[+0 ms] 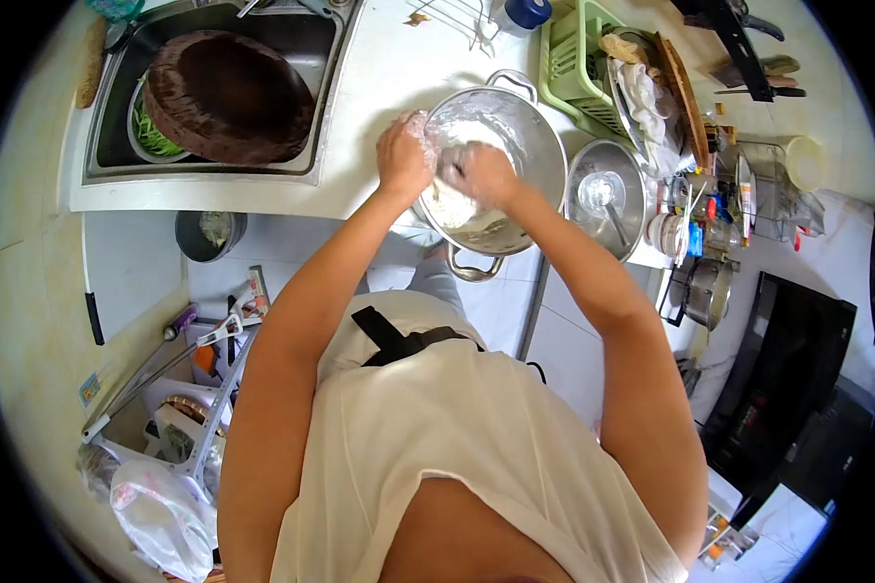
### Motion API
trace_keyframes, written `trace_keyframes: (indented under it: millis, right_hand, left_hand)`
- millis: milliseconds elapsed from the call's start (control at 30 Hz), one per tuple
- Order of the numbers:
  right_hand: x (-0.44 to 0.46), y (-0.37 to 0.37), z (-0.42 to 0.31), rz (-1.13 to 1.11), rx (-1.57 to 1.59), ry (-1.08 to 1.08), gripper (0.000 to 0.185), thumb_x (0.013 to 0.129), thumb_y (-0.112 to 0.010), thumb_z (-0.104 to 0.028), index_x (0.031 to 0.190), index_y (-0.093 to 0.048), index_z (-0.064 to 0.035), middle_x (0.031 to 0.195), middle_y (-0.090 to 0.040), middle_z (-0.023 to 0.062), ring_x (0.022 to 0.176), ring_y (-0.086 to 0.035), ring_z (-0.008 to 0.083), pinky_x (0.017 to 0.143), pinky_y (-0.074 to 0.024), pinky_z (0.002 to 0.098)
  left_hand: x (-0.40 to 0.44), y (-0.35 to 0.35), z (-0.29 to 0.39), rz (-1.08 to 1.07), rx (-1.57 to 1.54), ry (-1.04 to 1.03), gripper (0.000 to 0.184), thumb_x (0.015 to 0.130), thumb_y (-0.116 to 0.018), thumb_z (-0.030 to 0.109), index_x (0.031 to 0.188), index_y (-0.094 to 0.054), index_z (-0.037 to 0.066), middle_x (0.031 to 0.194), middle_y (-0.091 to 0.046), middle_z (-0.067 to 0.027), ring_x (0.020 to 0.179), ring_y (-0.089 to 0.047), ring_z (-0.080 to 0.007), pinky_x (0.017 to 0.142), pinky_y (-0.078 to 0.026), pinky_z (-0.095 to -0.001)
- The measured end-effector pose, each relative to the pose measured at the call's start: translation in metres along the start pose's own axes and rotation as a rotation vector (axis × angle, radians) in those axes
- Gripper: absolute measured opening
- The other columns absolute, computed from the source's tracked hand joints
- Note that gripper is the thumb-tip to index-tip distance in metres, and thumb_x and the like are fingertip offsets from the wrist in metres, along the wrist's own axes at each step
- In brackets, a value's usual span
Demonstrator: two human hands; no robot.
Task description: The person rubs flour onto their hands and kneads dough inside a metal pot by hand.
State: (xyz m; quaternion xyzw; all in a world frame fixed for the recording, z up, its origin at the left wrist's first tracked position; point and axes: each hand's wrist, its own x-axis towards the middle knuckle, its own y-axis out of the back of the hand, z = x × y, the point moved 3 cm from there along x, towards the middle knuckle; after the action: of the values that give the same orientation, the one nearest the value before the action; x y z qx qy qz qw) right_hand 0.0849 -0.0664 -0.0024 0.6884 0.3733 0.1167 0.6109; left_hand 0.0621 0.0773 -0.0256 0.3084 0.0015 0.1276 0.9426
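A large two-handled steel pot point(546, 165) stands at the counter's front edge, with white flour smeared over its inside. Pale, floury dough point(447, 206) lies at the pot's left inner side. My left hand point(405, 155), dusted with flour, is closed over the left rim. Inside the pot, my right hand point(481, 175) is above the dough, smeared by motion. Its fingers do not show clearly, so I cannot tell whether they hold any dough.
Right of the pot sits a steel bowl point(635, 185) containing a smaller clear bowl and a utensil. Behind it stands a green dish rack point(566, 60). The sink point(329, 117) at left holds a thick round chopping board point(228, 97) over a bowl of greens point(154, 136).
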Motion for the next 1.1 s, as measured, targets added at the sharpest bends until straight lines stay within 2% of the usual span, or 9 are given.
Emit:
trace_keyframes:
  millis: [33, 133, 267, 367, 433, 767, 900, 1033, 1100]
  right_hand:
    - [-0.014, 0.005, -0.009, 0.024, -0.154, 0.098, 0.028, 0.087, -0.046, -0.031, 0.089, -0.064, -0.0107, 0.077, -0.067, 0.0154, 0.070, -0.065, 0.0322, 0.062, -0.0513, 0.0425]
    - [-0.045, 0.005, -0.025, -0.268, -0.373, 0.211, 0.023, 0.085, -0.049, -0.027, 0.088, -0.065, -0.0104, 0.074, -0.068, 0.0123, 0.066, -0.066, 0.0258, 0.061, -0.0518, 0.0401]
    - [-0.053, -0.037, -0.012, -0.388, -0.381, 0.377, 0.021, 0.079, -0.052, -0.021, 0.075, -0.069, -0.0085, 0.072, -0.069, 0.0084, 0.066, -0.067, 0.0242, 0.061, -0.0524, 0.0373]
    - [-0.042, -0.053, -0.004, -0.361, -0.423, 0.438, 0.022, 0.078, -0.052, -0.020, 0.067, -0.069, -0.0096, 0.072, -0.069, 0.0087, 0.066, -0.067, 0.0233, 0.062, -0.0525, 0.0363]
    - [-0.034, -0.053, 0.000, -0.297, -0.425, 0.489, 0.020, 0.078, -0.052, -0.021, 0.071, -0.067, -0.0095, 0.071, -0.069, 0.0082, 0.064, -0.066, 0.0235, 0.060, -0.0519, 0.0370]
    - [0.010, -0.061, 0.019, 0.082, -0.346, 0.298, 0.021, 0.080, -0.051, -0.023, 0.071, -0.062, -0.0075, 0.069, -0.067, 0.0126, 0.061, -0.065, 0.0264, 0.056, -0.0514, 0.0384]
    - [0.018, -0.051, 0.018, 0.098, -0.314, 0.191, 0.023, 0.083, -0.049, -0.022, 0.074, -0.065, -0.0091, 0.073, -0.069, 0.0110, 0.066, -0.067, 0.0251, 0.062, -0.0525, 0.0378]
    - [0.021, -0.025, 0.010, -0.245, -0.230, -0.016, 0.033, 0.084, -0.048, -0.032, 0.088, -0.069, -0.0070, 0.081, -0.069, 0.0144, 0.075, -0.067, 0.0299, 0.070, -0.0527, 0.0420]
    - [0.018, -0.031, 0.023, -0.221, -0.044, -0.064, 0.033, 0.083, -0.048, -0.034, 0.091, -0.069, -0.0098, 0.084, -0.067, 0.0193, 0.080, -0.066, 0.0332, 0.077, -0.0516, 0.0433]
  left_hand:
    - [0.000, -0.002, -0.001, 0.006, 0.001, -0.014, 0.031, 0.084, -0.056, 0.016, 0.111, -0.060, 0.000, 0.119, -0.058, -0.0187, 0.110, -0.052, -0.0367, 0.096, -0.039, -0.0451]
    - [0.000, -0.004, -0.004, 0.017, 0.002, -0.030, 0.031, 0.083, -0.056, 0.015, 0.111, -0.060, 0.000, 0.119, -0.057, -0.0190, 0.110, -0.052, -0.0369, 0.097, -0.039, -0.0453]
    - [0.000, 0.002, 0.003, 0.000, 0.007, -0.025, 0.031, 0.083, -0.056, 0.014, 0.111, -0.060, 0.000, 0.119, -0.057, -0.0193, 0.110, -0.052, -0.0373, 0.097, -0.038, -0.0454]
    - [-0.001, 0.001, 0.001, 0.015, 0.000, -0.053, 0.031, 0.083, -0.056, 0.013, 0.111, -0.059, 0.000, 0.118, -0.057, -0.0190, 0.109, -0.052, -0.0374, 0.096, -0.038, -0.0457]
    - [-0.002, 0.001, 0.001, 0.037, -0.002, -0.070, 0.030, 0.085, -0.055, 0.013, 0.111, -0.060, 0.000, 0.118, -0.058, -0.0186, 0.109, -0.053, -0.0371, 0.096, -0.039, -0.0451]
    - [0.000, 0.000, 0.001, 0.083, -0.053, -0.124, 0.027, 0.084, -0.055, 0.009, 0.108, -0.061, -0.002, 0.110, -0.060, -0.0201, 0.103, -0.055, -0.0383, 0.092, -0.041, -0.0448]
    - [0.002, 0.006, 0.006, 0.015, -0.059, -0.095, 0.026, 0.083, -0.054, 0.008, 0.106, -0.061, -0.002, 0.110, -0.060, -0.0206, 0.102, -0.054, -0.0395, 0.091, -0.042, -0.0455]
    - [0.002, 0.007, 0.007, -0.012, 0.001, -0.079, 0.025, 0.083, -0.054, 0.009, 0.105, -0.061, -0.001, 0.109, -0.061, -0.0200, 0.103, -0.054, -0.0391, 0.091, -0.042, -0.0454]
    - [0.001, 0.005, 0.006, 0.024, -0.008, -0.081, 0.025, 0.084, -0.054, 0.010, 0.105, -0.061, -0.001, 0.108, -0.061, -0.0198, 0.103, -0.055, -0.0390, 0.092, -0.042, -0.0454]
